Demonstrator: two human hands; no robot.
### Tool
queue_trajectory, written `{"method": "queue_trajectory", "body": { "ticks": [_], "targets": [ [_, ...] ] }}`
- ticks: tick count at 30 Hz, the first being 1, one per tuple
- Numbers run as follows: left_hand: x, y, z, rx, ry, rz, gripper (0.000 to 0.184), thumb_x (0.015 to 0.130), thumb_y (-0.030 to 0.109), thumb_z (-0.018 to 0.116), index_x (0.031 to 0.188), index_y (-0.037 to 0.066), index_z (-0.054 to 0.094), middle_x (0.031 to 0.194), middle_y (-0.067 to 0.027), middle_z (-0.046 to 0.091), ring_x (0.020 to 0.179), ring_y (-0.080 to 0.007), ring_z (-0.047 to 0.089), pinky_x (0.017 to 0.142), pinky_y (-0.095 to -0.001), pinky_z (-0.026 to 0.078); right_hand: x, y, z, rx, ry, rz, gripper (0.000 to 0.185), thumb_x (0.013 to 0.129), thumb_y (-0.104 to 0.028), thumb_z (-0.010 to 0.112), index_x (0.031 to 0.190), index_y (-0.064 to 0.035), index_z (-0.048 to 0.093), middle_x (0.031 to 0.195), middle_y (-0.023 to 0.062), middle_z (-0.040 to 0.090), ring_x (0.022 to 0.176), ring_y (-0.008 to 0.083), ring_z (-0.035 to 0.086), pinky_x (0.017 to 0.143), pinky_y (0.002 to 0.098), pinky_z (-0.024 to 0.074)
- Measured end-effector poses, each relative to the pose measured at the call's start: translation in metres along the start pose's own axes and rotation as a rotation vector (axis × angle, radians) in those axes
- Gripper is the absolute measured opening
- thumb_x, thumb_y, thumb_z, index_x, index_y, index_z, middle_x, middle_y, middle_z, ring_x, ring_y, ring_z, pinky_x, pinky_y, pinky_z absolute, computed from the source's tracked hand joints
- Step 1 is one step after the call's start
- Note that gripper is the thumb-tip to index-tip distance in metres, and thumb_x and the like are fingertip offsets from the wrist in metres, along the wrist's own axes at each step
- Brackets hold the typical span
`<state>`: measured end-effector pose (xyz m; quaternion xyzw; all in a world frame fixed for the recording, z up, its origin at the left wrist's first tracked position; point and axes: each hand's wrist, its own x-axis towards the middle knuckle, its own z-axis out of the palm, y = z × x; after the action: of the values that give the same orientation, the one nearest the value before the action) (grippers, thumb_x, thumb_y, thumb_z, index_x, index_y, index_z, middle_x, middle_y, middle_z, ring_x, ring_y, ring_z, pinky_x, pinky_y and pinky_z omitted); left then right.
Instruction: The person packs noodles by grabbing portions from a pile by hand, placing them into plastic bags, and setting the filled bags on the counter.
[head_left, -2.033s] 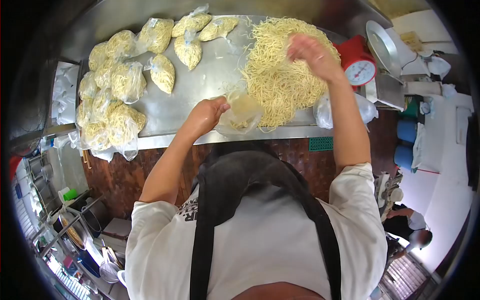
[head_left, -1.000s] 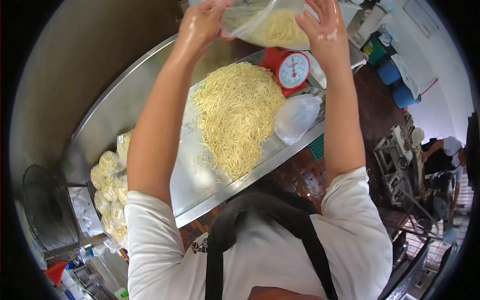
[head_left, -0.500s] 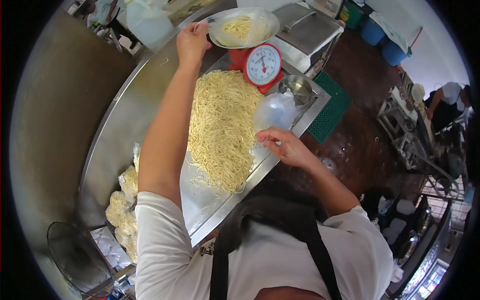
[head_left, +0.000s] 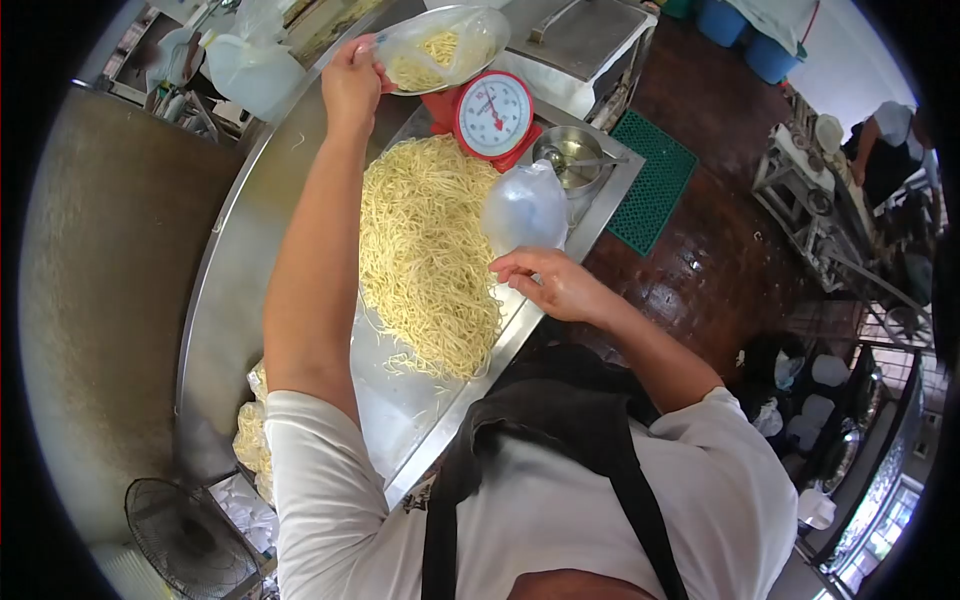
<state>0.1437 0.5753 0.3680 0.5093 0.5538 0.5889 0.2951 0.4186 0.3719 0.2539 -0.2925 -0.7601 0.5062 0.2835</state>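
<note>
My left hand (head_left: 353, 85) is closed on the edge of a clear plastic bag (head_left: 470, 38), which has yellow noodles inside and rests in the round pan of a red dial scale (head_left: 494, 115). Below the scale, a large heap of loose yellow noodles (head_left: 430, 260) covers the metal table. My right hand (head_left: 552, 282) is beside the heap's right edge, fingers partly bent with a gap between thumb and forefinger, and nothing shows in them. Just above it lies a puffed, bluish clear plastic bag (head_left: 525, 208).
A metal bowl (head_left: 578, 158) with a utensil stands right of the scale. Filled noodle bags (head_left: 252, 440) sit at the left by a fan (head_left: 190, 540). A green mat (head_left: 652, 180) lies on the floor. Another person (head_left: 885, 145) is at the far right.
The view has shifted, so the table appears farther left and slightly higher. My left hand still grips the bag on the scale, and my right hand stays near the heap.
</note>
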Motion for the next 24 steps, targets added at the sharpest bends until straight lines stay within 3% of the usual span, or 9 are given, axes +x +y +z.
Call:
{"method": "queue_trajectory", "body": {
  "ticks": [2, 5, 7, 10, 13, 17, 19, 22, 24],
  "targets": [
    [-0.012, 0.016, -0.004, -0.172, 0.115, 0.023, 0.024, 0.101, 0.017, 0.05, 0.113, -0.001, 0.06, 0.067, -0.0015, 0.05, 0.052, -0.0113, 0.049, 0.05, -0.0299, 0.053, 0.002, 0.001, 0.004, -0.013, 0.005, -0.03, 0.028, 0.092, 0.0, 0.057, 0.119, -0.0048, 0.06, 0.104, 0.0129, 0.066, 0.093, 0.0259, 0.065, 0.082, 0.0354, 0.0511],
    [-0.055, 0.063, -0.024, -0.346, 0.196, 0.119, 0.024, 0.102, 0.019, 0.049, 0.109, -0.001, 0.059, 0.064, -0.0004, 0.045, 0.049, -0.0117, 0.046, 0.048, -0.0306, 0.049, 0.024, -0.039, 0.003, -0.236, 0.298, -0.235, 0.037, 0.087, -0.001, 0.059, 0.124, -0.0075, 0.059, 0.11, 0.0149, 0.065, 0.103, 0.0305, 0.063, 0.084, 0.0388, 0.0516],
    [-0.097, 0.102, -0.045, -0.394, 0.206, 0.18, 0.026, 0.101, 0.023, 0.052, 0.11, -0.001, 0.059, 0.064, 0.0006, 0.043, 0.051, -0.0109, 0.044, 0.048, -0.0297, 0.046, 0.054, -0.096, -0.01, -0.287, 0.423, -0.507, 0.048, 0.082, -0.004, 0.065, 0.13, -0.0102, 0.057, 0.114, 0.0126, 0.064, 0.114, 0.0299, 0.059, 0.099, 0.0454, 0.0446],
    [-0.177, 0.14, -0.086, -0.365, 0.252, 0.161, 0.027, 0.101, 0.026, 0.054, 0.11, 0.001, 0.059, 0.061, 0.0021, 0.04, 0.048, -0.0098, 0.042, 0.046, -0.0274, 0.043, 0.088, -0.154, -0.001, -0.632, 0.24, -0.692, 0.052, 0.081, -0.011, 0.067, 0.131, -0.0117, 0.056, 0.106, 0.0093, 0.066, 0.113, 0.0281, 0.058, 0.11, 0.0572, 0.0282],
    [-0.238, 0.118, -0.137, -0.3, 0.405, 0.061, 0.025, 0.1, 0.025, 0.055, 0.107, 0.002, 0.059, 0.057, 0.0027, 0.038, 0.045, -0.0098, 0.041, 0.042, -0.0272, 0.043, 0.114, -0.153, 0.032, -0.865, -0.069, -0.737, 0.047, 0.081, -0.017, 0.067, 0.127, -0.0124, 0.059, 0.093, 0.0071, 0.067, 0.108, 0.0264, 0.059, 0.113, 0.0677, 0.0126],
    [-0.316, 0.002, -0.208, -0.078, 0.554, -0.238, 0.026, 0.101, 0.024, 0.052, 0.101, 0.0, 0.06, 0.056, 0.0003, 0.041, 0.044, -0.0108, 0.043, 0.042, -0.028, 0.044, 0.136, -0.055, 0.102, -1.016, -0.685, -0.461, 0.025, 0.079, -0.02, 0.069, 0.103, -0.0124, 0.069, 0.079, 0.0034, 0.063, 0.095, 0.0256, 0.06, 0.11, 0.0719, 0.0129],
    [-0.361, -0.042, -0.226, -0.006, 0.598, -0.336, 0.026, 0.102, 0.021, 0.049, 0.1, -0.002, 0.061, 0.055, -0.0005, 0.041, 0.043, -0.0113, 0.043, 0.042, -0.0283, 0.044, 0.126, -0.059, 0.133, -0.867, -0.927, -0.5, 0.016, 0.082, -0.017, 0.067, 0.096, -0.0108, 0.071, 0.081, 0.0051, 0.063, 0.094, 0.027, 0.061, 0.113, 0.0643, 0.018],
    [-0.422, -0.05, -0.252, -0.099, 0.734, -0.411, 0.026, 0.102, 0.02, 0.049, 0.101, -0.003, 0.061, 0.055, -0.0007, 0.042, 0.042, -0.0115, 0.043, 0.042, -0.0289, 0.044, 0.115, -0.065, 0.149, -0.237, -0.816, -0.544, 0.024, 0.085, -0.015, 0.064, 0.109, -0.01, 0.066, 0.094, 0.0085, 0.064, 0.1, 0.0289, 0.06, 0.115, 0.0555, 0.0222],
    [-0.453, -0.051, -0.257, -0.162, 0.81, -0.487, 0.024, 0.102, 0.019, 0.049, 0.101, -0.002, 0.061, 0.057, -0.0014, 0.043, 0.042, -0.0117, 0.043, 0.041, -0.0292, 0.044, 0.108, -0.031, 0.165, -0.158, -0.625, -0.292, 0.038, 0.082, -0.019, 0.07, 0.118, -0.0101, 0.061, 0.103, 0.011, 0.061, 0.104, 0.03, 0.059, 0.115, 0.0501, 0.0245]
  ]
}}
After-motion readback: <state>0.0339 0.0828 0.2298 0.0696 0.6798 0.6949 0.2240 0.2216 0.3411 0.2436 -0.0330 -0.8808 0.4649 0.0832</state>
